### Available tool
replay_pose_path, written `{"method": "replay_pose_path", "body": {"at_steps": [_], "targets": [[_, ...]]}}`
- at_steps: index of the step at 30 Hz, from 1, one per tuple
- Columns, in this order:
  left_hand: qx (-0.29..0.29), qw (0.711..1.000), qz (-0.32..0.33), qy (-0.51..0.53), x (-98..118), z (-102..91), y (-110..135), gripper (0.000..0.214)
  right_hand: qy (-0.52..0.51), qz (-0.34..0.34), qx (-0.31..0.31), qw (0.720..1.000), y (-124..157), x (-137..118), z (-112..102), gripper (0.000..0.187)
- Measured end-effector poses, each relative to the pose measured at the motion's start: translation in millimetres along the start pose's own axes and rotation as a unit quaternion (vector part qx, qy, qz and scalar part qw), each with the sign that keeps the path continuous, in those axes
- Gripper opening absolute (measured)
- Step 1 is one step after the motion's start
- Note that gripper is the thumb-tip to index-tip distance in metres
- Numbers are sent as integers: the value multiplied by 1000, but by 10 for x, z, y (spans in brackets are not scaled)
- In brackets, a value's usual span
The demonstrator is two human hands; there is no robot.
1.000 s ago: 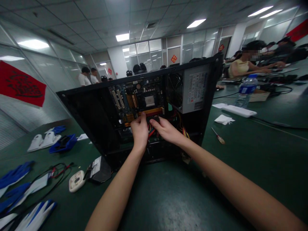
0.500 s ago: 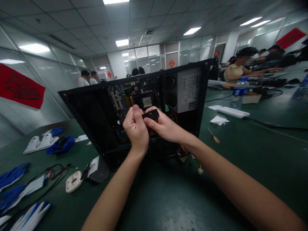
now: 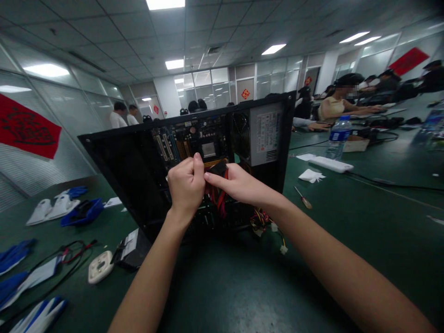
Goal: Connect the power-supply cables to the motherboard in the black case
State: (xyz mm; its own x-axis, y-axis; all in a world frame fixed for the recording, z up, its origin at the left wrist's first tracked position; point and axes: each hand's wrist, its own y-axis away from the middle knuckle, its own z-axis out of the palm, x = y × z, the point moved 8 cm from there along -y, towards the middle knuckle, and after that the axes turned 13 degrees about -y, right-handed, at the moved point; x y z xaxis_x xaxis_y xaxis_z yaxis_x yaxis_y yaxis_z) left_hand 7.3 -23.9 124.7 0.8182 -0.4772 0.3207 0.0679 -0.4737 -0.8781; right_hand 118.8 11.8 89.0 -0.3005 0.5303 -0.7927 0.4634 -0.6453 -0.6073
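An open black computer case (image 3: 118, 162) stands tilted in front of me, with its motherboard (image 3: 194, 132) and the grey power supply (image 3: 267, 134) showing. Both hands are in front of the motherboard. Closed around a bundle of power cables (image 3: 219, 203), mostly red wires, my right hand (image 3: 239, 183) pinches near its black top part (image 3: 218, 170). My left hand (image 3: 185, 185) is a fist with the thumb up, pressed against the same bundle; its fingertips are hidden. More coloured wires with white connectors (image 3: 283, 249) hang out at the case's lower right.
Left on the green table are blue-and-white gloves (image 3: 38, 317), a blue tray (image 3: 81, 212), a white square part (image 3: 100, 267) and a black box-shaped part (image 3: 130, 249). To the right lie a screwdriver (image 3: 304, 199), tissue (image 3: 311, 175), power strip (image 3: 331, 164) and water bottle (image 3: 340, 136). People sit beyond.
The black part between my hands has tipped, and more of the red wires shows below it. My left hand has shifted slightly left and down. The whole view has shifted a little.
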Motion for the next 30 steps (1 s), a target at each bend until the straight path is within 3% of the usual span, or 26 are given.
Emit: {"method": "replay_pose_path", "body": {"at_steps": [3,6,8,10,16,21,25,28,30], "targets": [[-33,999,-14,-11,-63,54,-36,58,-3,26,-34,999,8,-32,-58,35],[-138,989,-43,29,-115,221,-56,57,6,15,28,999,-15,-84,-248,39],[-231,967,-66,82,-100,356,-20,57,14,-3,76,997,-32,-94,-348,42],[-287,946,-87,125,-58,417,22,57,24,-19,107,994,-46,-81,-390,44],[-339,930,-58,129,20,407,17,41,59,-55,158,984,-67,33,-431,45],[-368,928,-60,16,-366,623,18,39,128,-43,148,980,-110,334,-512,48],[-387,891,-104,-212,-823,878,169,37,289,40,118,949,-107,642,-552,44],[-426,859,-109,-262,-942,1043,328,35,404,161,75,897,-61,851,-551,52],[-440,852,-98,-268,-938,1099,384,35,441,202,59,872,-37,892,-543,55]]}}
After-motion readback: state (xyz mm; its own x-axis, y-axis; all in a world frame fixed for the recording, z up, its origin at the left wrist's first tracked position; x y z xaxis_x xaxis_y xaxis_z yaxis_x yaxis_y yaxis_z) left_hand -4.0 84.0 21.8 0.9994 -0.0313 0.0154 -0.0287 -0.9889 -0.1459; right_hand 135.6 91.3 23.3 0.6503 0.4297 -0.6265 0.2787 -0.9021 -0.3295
